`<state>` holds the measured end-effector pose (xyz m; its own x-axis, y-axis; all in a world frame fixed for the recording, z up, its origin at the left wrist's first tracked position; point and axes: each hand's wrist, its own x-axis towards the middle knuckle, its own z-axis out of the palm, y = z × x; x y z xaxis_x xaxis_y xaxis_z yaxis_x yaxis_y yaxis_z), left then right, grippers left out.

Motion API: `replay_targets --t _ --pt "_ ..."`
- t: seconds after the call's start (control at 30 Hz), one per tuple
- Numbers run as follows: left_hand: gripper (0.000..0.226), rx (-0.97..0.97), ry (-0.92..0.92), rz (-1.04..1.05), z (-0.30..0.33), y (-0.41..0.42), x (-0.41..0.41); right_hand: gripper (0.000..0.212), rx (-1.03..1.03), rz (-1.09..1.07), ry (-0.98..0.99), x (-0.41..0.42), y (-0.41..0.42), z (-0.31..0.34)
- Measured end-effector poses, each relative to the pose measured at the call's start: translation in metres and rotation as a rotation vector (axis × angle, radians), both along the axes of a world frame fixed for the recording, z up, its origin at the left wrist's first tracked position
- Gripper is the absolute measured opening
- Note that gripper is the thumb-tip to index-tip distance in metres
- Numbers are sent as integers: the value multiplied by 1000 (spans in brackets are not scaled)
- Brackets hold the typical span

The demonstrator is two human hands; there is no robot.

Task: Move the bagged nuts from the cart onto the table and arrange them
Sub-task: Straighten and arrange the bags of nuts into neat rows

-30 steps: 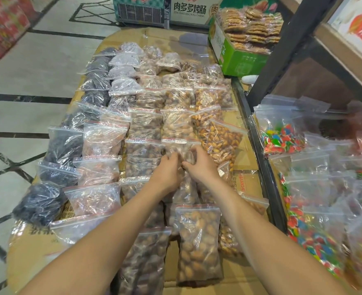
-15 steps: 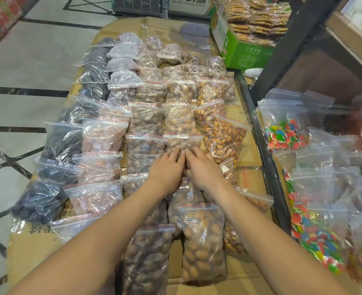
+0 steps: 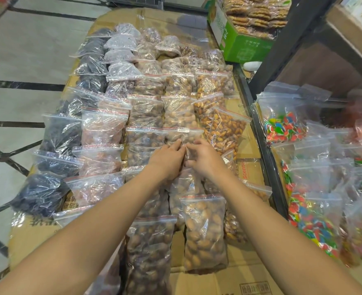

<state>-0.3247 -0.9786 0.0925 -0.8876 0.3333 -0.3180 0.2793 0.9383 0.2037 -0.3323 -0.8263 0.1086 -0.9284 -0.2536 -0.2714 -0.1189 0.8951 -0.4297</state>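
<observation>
Rows of clear zip bags of nuts cover the cardboard-topped table (image 3: pixel 248 277). Dark dried fruit fills the left column (image 3: pixel 60 133), pinkish nuts come beside it (image 3: pixel 103 126), then brown nuts (image 3: pixel 146 113), and orange-brown nuts lie on the right (image 3: pixel 224 128). Both hands meet on one bag of pale brown nuts (image 3: pixel 184 135) in the middle of the table. My left hand (image 3: pixel 167 160) rests on it with fingers stretched out. My right hand (image 3: pixel 205 158) pinches a fold of its plastic between thumb and forefinger. Two bags (image 3: pixel 203 233) lie between my forearms.
A black rail (image 3: pixel 265 154) borders the table's right side. Beyond it lie several bags of coloured candy (image 3: pixel 282 126). A green box of biscuits (image 3: pixel 239 45) stands at the far right, under a dark slanted shelf post (image 3: pixel 286 35). Tiled floor (image 3: pixel 22 50) runs along the left.
Both hands stayed on the same middle bag. Their fingers went from curled over its top to flat. Now the right hand pinches the plastic again. The camera tipped slightly downward.
</observation>
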Motion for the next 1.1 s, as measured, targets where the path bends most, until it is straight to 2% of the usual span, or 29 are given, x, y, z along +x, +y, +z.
replay_targets --t 0.13,0.23,0.3,0.37,0.57,0.7,0.8,0.97,1.03,1.1 --pt "70 -16 46 -22 5 -7 6 64 -46 -42 79 10 6 -3" --pt "45 60 205 -89 -3 -8 15 54 -56 -91 78 18 10 -9" --pt "27 108 195 -102 -8 -8 18 51 -25 -108 60 16 9 -11" --pt "21 143 153 -74 -10 -7 18 51 -25 -130 57 15 7 -9" --pt "30 38 128 -91 -4 -5 17 56 -8 -138 68 21 5 -7" --pt "34 85 181 -135 -13 -11 23 52 -18 -147 111 36 4 -12" --pt "39 75 127 -136 -18 -15 25 49 -16 -159 112 40 0 -14" --pt "28 93 24 -98 1 -13 15 31 44 -122 81 30 3 -3" --pt "33 95 37 -37 5 -12 20 25 32 -88 115 36 5 -2" --pt "41 84 81 22 6 -11 33 33 16 -83 182 51 8 0"
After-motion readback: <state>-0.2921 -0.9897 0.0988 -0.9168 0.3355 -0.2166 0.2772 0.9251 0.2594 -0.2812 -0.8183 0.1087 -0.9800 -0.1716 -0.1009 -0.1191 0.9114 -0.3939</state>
